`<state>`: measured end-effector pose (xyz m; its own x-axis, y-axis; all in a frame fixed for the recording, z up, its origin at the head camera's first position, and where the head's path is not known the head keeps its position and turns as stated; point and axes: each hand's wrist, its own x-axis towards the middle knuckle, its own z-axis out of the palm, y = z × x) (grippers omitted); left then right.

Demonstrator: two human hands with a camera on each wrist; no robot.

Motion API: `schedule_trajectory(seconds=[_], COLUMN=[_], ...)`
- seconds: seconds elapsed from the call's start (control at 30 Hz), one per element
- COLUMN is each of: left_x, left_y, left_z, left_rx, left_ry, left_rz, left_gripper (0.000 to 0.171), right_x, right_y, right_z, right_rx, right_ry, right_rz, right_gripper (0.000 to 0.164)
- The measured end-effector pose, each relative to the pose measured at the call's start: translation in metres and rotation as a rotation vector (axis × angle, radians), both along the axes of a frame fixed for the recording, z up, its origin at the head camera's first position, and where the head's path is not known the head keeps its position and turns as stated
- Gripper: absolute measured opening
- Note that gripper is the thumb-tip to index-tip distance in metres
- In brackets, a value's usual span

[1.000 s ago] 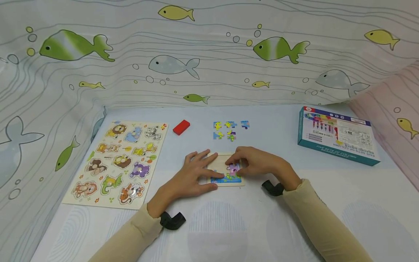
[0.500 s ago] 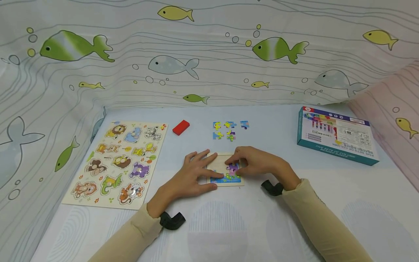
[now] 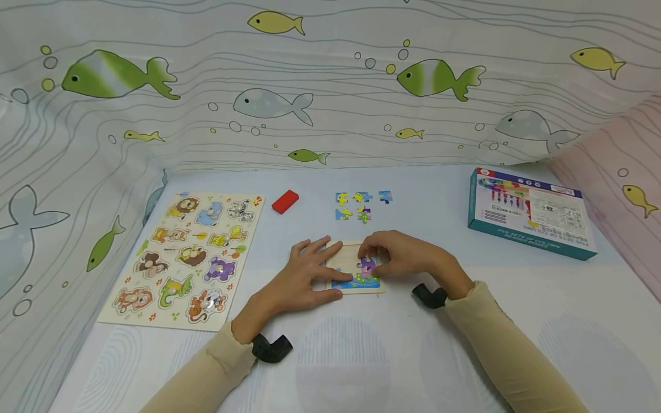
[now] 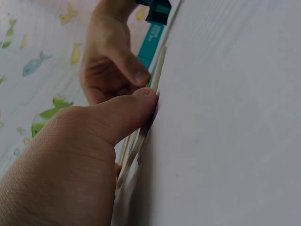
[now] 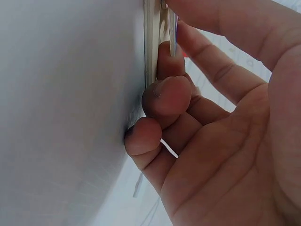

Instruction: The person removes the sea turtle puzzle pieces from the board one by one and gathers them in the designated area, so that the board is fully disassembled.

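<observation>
A small wooden puzzle tray (image 3: 339, 261) lies on the table in the head view, its near part filled with blue and green pieces. My left hand (image 3: 296, 282) rests on its left side with fingers spread, the thumb (image 4: 134, 110) at the tray's near edge. At the right side, my right hand (image 3: 405, 253) pinches a purple jigsaw piece (image 3: 367, 267) between thumb and index finger. The right wrist view shows this piece edge-on as a thin strip (image 5: 173, 40), raised and tilted off the tray. The other right fingers curl beside the tray's edge.
Several loose jigsaw pieces (image 3: 364, 214) lie beyond the tray, with a red block (image 3: 286, 202) to their left. A large animal puzzle board (image 3: 198, 287) is at left. A teal-edged box (image 3: 532, 213) stands at the far right. Patterned cloth walls (image 3: 351, 132) enclose the table.
The purple piece has changed its tilt, losing its pale glare. My right index finger has shifted slightly right. My left hand has stayed in place.
</observation>
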<state>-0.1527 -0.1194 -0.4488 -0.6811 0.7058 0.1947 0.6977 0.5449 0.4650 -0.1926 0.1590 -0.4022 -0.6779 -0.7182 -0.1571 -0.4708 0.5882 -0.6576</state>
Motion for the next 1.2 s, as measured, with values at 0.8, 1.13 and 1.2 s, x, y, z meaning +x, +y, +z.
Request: schedule_trajectory(seconds=[0.8, 1.13, 1.2], left_x=[0.002, 0.003, 0.003], left_y=[-0.001, -0.001, -0.001], left_z=[0.001, 0.002, 0.001], left_rx=[-0.012, -0.014, -0.017], left_ry=[0.003, 0.000, -0.006], left_rz=[0.003, 0.003, 0.007], left_gripper=[0.035, 0.036, 0.036], right_x=[-0.010, -0.022, -0.024], right_y=[0.014, 0.039, 0.041], right_z=[-0.008, -0.013, -0.014], right_rx=[-0.047, -0.019, 0.001], right_ry=[0.087, 0.147, 0.149], right_rz=[-0.122, -0.276, -0.306], right_gripper=[0.035, 0.036, 0.037])
